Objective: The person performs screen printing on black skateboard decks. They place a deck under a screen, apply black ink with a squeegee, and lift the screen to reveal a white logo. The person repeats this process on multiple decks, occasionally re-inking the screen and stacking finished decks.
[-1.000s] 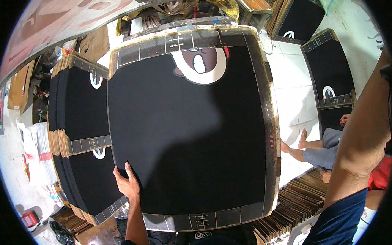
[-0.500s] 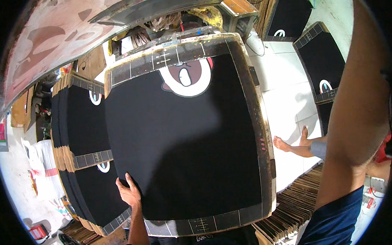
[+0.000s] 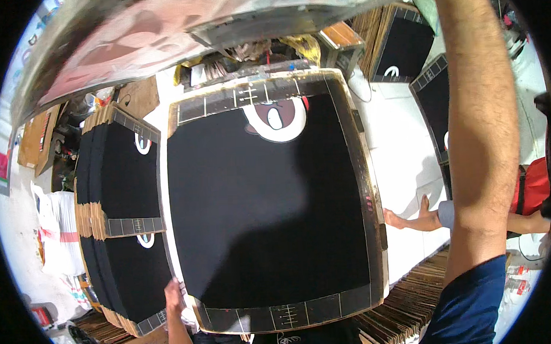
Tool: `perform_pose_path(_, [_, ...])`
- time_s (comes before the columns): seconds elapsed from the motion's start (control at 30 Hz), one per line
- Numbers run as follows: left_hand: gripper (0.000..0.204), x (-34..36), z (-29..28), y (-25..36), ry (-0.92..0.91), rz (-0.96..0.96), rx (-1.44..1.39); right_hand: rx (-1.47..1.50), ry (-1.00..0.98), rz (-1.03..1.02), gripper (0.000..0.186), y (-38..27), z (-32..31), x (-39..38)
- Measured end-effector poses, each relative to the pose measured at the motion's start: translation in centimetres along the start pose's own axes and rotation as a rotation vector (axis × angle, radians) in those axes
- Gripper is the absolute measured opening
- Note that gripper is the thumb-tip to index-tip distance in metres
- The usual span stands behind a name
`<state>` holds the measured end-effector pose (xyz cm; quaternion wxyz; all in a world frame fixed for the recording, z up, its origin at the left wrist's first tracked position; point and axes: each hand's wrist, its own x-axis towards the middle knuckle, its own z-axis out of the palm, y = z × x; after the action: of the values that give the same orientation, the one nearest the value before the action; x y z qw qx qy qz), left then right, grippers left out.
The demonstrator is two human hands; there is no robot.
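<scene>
In front of me lies a large flat board covered with black cloth (image 3: 264,203), a cartoon eye print (image 3: 277,120) at its far edge. Dark strips with white marks run along the board's edges. My left hand (image 3: 174,295) is at the board's near left corner, its fingers blurred and partly hidden. Raised across the far side is a tilted screen frame with a pinkish, stained mesh (image 3: 125,47). My right forearm (image 3: 480,116) reaches up to the top edge of the view, by the frame's right end. The right hand itself is out of view.
Stacked boards with black cloth (image 3: 130,183) stand close on the left. More such boards (image 3: 404,43) are at the far right. A long row of thin board edges (image 3: 396,313) lies at the near right. Another person's feet (image 3: 404,219) are on the white tiles.
My left hand has moved off the black cloth toward me, to the board's near left corner. The screen frame and my right forearm have shifted in view. A white strip shows along the board's left side.
</scene>
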<state>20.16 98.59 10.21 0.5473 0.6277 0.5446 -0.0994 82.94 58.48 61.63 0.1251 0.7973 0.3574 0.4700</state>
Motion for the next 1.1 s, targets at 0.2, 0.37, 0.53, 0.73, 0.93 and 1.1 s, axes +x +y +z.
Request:
perform_pose_path(0.2, [0.046,-2.2,4.8,-20.7,-0.162,0.018,0.179,0.563,-0.038,0.427,0.054,-2.1,-3.1,-2.6])
perform_pose_path(0.37, [0.051,-4.6,12.5,-26.6,-0.13,0.347,-0.105,0.623,-0.046,0.536,0.048,-3.0,-3.4,-3.0])
perform_pose_path(0.53, [0.053,-7.1,13.2,-28.4,-0.073,0.536,-0.109,0.524,-0.184,0.437,0.064,-1.2,-2.3,-3.9])
perform_pose_path(0.73, [0.055,-8.3,13.8,-25.8,0.09,0.697,0.048,0.601,-0.234,0.503,0.057,0.1,-1.1,-4.3])
perform_pose_path(0.93, [0.049,-8.5,15.6,-25.9,0.377,0.583,-0.029,0.62,-0.234,0.546,0.059,0.2,-0.8,-4.3])
perform_pose_path(1.1, [0.048,-8.1,15.0,-25.9,0.61,0.748,0.119,0.629,-0.229,0.556,0.057,-0.2,-1.0,-4.2])
